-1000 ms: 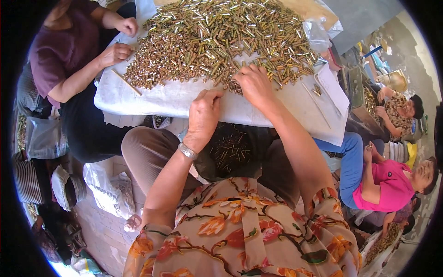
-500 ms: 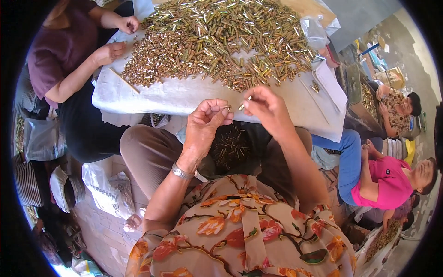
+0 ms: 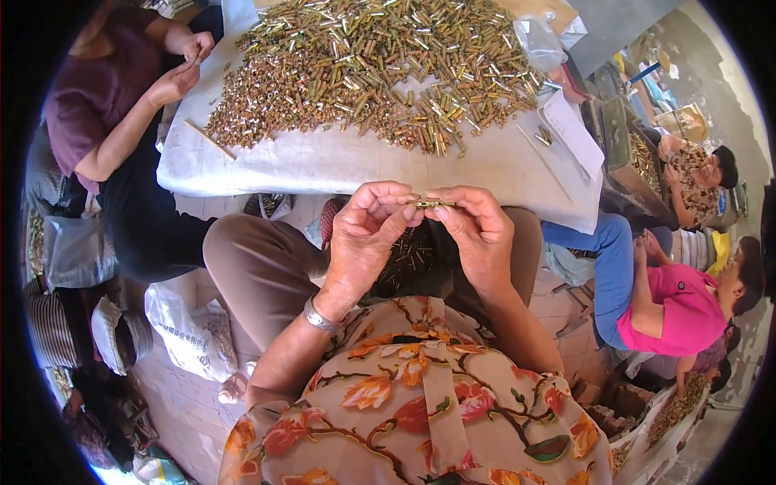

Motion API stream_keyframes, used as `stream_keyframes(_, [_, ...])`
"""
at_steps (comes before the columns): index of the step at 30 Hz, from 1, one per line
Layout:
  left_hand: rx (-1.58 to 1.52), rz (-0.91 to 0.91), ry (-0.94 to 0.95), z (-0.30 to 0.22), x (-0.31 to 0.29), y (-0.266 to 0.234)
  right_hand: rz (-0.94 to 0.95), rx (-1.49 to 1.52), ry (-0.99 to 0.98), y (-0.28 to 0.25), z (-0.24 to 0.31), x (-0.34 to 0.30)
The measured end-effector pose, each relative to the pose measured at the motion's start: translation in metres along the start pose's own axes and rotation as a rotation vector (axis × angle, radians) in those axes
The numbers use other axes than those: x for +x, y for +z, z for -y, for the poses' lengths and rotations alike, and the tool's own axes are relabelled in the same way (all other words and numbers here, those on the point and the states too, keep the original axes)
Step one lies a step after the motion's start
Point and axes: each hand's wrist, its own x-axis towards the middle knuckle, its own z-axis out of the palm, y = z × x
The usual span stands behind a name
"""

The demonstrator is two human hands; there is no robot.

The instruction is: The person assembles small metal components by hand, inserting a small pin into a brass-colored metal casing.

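Note:
My left hand (image 3: 373, 226) and my right hand (image 3: 478, 230) meet just off the table's near edge, above my lap. A slim, gold-coloured metal sleeve (image 3: 432, 204) lies crosswise between them. The right thumb and fingers pinch it. At its left end, my left thumb and forefinger are closed on a small metal ring that the fingertips mostly cover. Beyond the hands, a wide pile of similar sleeves (image 3: 388, 48) covers the table, with many small nut-like rings (image 3: 259, 105) heaped along its left side. Beneath my hands, a dark container (image 3: 408, 263) on my lap holds more metal pieces.
A pale cloth covers the table (image 3: 242, 174). One thin stick (image 3: 208, 139) lies at its left, another (image 3: 546, 162) at its right beside white paper (image 3: 572, 129). A co-worker in purple (image 3: 101, 113) sits at left, one in pink (image 3: 671, 311) at right. A plastic bag (image 3: 190, 331) lies on the floor.
My right hand has come down and in toward the left, bringing the sleeve against the ring there. The co-worker at left has drawn both hands together, away from the pile.

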Motion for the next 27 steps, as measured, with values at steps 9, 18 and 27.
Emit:
stream_keyframes(9, [0.236, -0.003, 0.045, 0.001, -0.005, -0.001, 0.031, -0.275, -0.175, -0.005, -0.003, -0.003])
stream_keyframes(18, [-0.021, 0.343, -0.295, -0.009, 0.007, -0.027, 0.230, -0.015, 0.207, -0.024, 0.013, -0.004])
stream_keyframes(27, [-0.266, 0.393, -0.394, 0.017, 0.009, -0.032, 0.189, 0.359, 0.481, -0.020, -0.005, -0.013])
